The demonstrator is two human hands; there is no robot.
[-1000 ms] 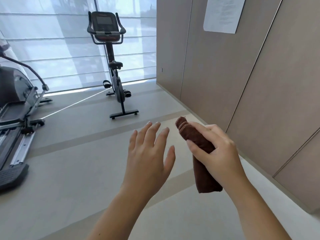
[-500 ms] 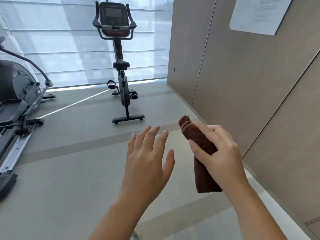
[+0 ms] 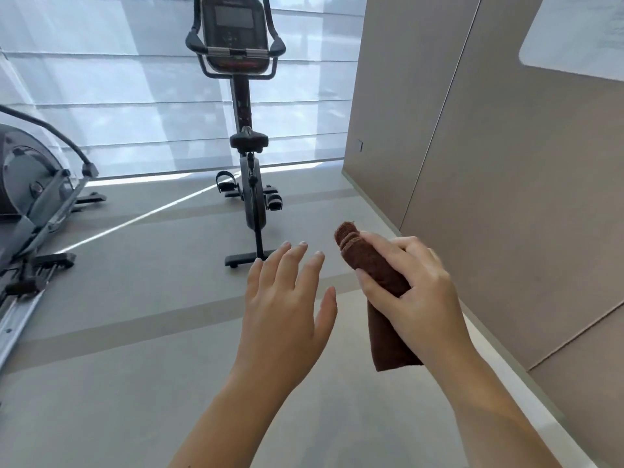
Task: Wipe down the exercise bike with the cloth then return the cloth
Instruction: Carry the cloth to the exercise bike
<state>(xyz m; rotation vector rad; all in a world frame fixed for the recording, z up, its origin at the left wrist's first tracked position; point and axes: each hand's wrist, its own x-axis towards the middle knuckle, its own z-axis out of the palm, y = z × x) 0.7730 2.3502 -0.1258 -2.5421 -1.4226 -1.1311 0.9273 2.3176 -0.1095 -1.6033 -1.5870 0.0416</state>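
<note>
So, compared with a second ago the exercise bike (image 3: 254, 197) sits a lot closer and bigger in view, dead ahead on the floor (image 3: 135, 332) in front of the window blinds (image 3: 118, 96). The hands haven't really changed pose at all. The right hand (image 3: 417, 292) is still wrapped around the rolled brown cloth (image 3: 366, 260), fingers curled over the middle of it, one end poking up past the fingertips and the other hanging below the palm. The left hand (image 3: 287, 309) is still held out flat just beside it, fingers straight and a bit spread, touching nothing. The cloth is well apart from the bike, up in the air over the floor near the beige wall panels (image 3: 506, 197).

What you can't see well now: the top of the bike's console and handlebars is chopped off by the upper edge, which wasn't the case before. The elliptical machine (image 3: 30, 190) has slid further left, and only part of it shows. The white sheet on the wall (image 3: 580, 35) is down to a corner at the top right, and its text is unreadable. The left fingers cover part of the bike's rear foot.
</note>
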